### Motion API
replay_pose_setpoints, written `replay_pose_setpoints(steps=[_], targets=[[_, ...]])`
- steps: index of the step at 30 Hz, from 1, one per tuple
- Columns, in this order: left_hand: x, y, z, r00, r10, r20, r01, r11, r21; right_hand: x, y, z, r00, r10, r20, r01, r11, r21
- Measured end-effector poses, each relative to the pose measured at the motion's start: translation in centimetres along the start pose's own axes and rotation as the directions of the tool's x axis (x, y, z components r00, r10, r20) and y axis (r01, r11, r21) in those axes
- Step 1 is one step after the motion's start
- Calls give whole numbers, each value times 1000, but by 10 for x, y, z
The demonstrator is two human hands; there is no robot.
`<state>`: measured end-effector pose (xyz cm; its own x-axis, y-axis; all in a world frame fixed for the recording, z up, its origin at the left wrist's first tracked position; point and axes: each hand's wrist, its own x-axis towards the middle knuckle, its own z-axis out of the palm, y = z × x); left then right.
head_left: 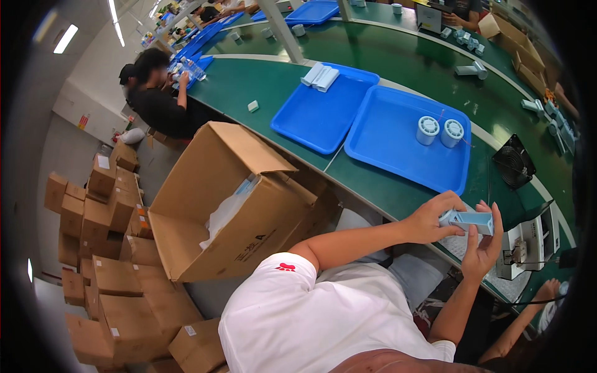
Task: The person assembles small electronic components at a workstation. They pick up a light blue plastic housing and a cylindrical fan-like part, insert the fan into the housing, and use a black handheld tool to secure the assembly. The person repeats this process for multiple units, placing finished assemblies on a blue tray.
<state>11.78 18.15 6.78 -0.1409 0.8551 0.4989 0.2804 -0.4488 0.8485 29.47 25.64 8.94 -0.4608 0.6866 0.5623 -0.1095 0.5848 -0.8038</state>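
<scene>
Between my two hands is a light blue plastic casing (476,220) with a long open hollow facing up and a rounded end. My left hand (435,217) is closed on the rounded end, thumb and fingers pinching it. My right hand (483,248) grips the other end, fingers behind it and thumb at the near side. Just beyond my hands lies a blue tray (398,158), and two round light blue parts with slotted tops, one part (428,130) beside the other (452,132), stand in it, thin wires sticking out.
Another blue tray (305,121) holds light blue casings (320,77). A black square fan (513,163) and a white machine (528,245) stand to the right. An open cardboard box (249,233) is at my left. Co-workers sit along the green conveyor (398,53).
</scene>
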Motion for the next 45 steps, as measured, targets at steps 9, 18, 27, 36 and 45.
replay_pose_setpoints(steps=[9, 18, 27, 36, 45], targets=[[34, -47, 65, 995, -46, -84, 43, 998, -47, 6, -4, -105, 709, -394, -585, 102, 878, -468], [40, -63, 74, 999, -50, -3, 50, 995, 88, 57, -17, -196, 707, -254, -660, 72, 954, -290], [50, -42, 85, 982, -187, 1, 186, 979, 89, 137, -117, -148, 527, -379, -761, 288, 922, -260], [35, -52, 99, 992, -130, -6, 130, 992, 4, 130, -74, -146, 690, -504, -519, 284, 849, -446], [35, -52, 99, 999, -53, -5, 53, 998, 43, 103, -61, -160, 778, -259, -573, 95, 949, -299]])
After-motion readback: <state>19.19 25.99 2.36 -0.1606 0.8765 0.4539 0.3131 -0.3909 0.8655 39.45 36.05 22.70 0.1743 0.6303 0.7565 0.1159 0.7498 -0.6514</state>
